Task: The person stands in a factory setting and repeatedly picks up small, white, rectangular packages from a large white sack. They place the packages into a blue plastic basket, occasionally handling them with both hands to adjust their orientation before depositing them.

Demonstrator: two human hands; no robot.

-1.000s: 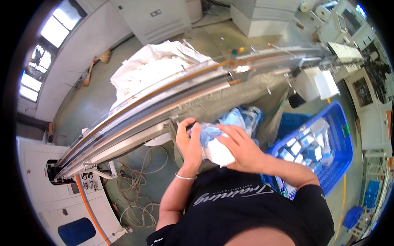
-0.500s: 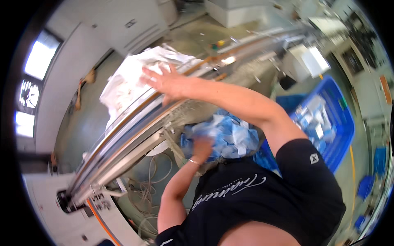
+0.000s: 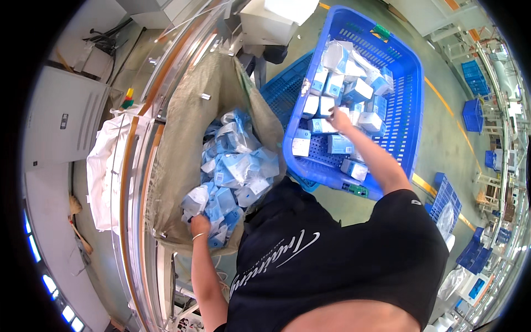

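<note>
My right hand (image 3: 341,120) reaches into a large blue plastic crate (image 3: 410,110) of small boxes. Its fingers are closed at the edge of a white-and-blue carton (image 3: 326,106) among the others. Low on the left, my left hand (image 3: 199,226) is inside the mouth of a greenish woven sack (image 3: 185,119). Its closed fingers grip a crumpled clear wrapper (image 3: 195,200), with the fingertips partly covered. Blue-and-white flattened packaging and plastic film (image 3: 238,166) fill the sack around it.
Along the sack's left runs a metal-railed conveyor (image 3: 135,166), with a white bag (image 3: 103,171) hanging beyond it. A second blue crate (image 3: 287,83) sits under the first one's edge. At the top stands a white box (image 3: 265,25). More blue bins (image 3: 472,116) line the right.
My view has swung right, towards the crate. My right hand has moved from over the white bag beyond the conveyor into the crate; my left hand stays at the sack.
</note>
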